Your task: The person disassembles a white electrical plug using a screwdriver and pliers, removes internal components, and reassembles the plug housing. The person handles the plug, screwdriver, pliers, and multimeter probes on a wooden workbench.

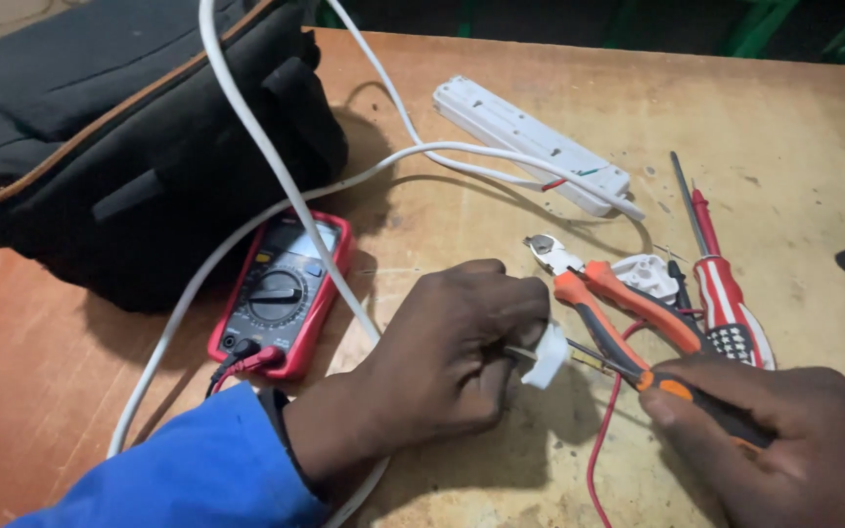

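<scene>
My left hand [437, 357] grips a white plug [545, 355] at the end of a white cable [276, 171], holding it just above the wooden table [794, 127]. My right hand [784, 445] holds an orange-and-black screwdriver [682, 391], and its metal tip touches the plug. A blue sleeve covers my left forearm.
Orange-handled pliers [618, 303] lie behind the plug, beside a white plug cover [645, 274] and a red-and-white screwdriver [721, 284]. A white power strip [530, 142] lies farther back. A red multimeter [284, 293] with leads sits left, next to a black bag [119, 137]. A red wire [603, 440] trails down.
</scene>
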